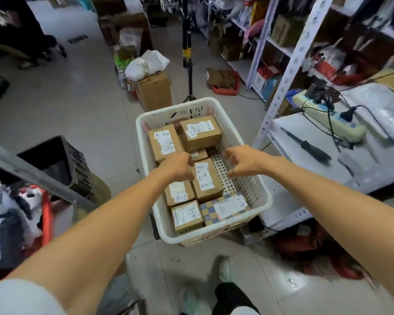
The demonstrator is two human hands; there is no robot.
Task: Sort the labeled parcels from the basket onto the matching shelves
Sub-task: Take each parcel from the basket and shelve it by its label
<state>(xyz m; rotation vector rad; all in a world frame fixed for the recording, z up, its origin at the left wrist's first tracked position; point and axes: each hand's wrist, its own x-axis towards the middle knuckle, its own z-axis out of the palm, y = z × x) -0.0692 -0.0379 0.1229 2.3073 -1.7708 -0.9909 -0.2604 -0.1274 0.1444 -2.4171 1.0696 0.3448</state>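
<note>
A white perforated plastic basket point(175, 108) lies dead ahead, holding brown cardboard parcels. The left hand point(178, 164) is over a brown cardboard box marked A-2 point(207, 181) at the basket's middle, fingers bent down at its 9 o'clock edge; I cannot tell whether they clasp it. The right hand point(239, 162), at the box's 3 o'clock, hangs above bare basket floor, fingers loosely curled, holding nothing. A blue-chequered parcel marked A-1 point(225, 209) lies at the basket's 6 o'clock end. A white metal shelf point(305, 160) stands at the basket's 3 o'clock.
</note>
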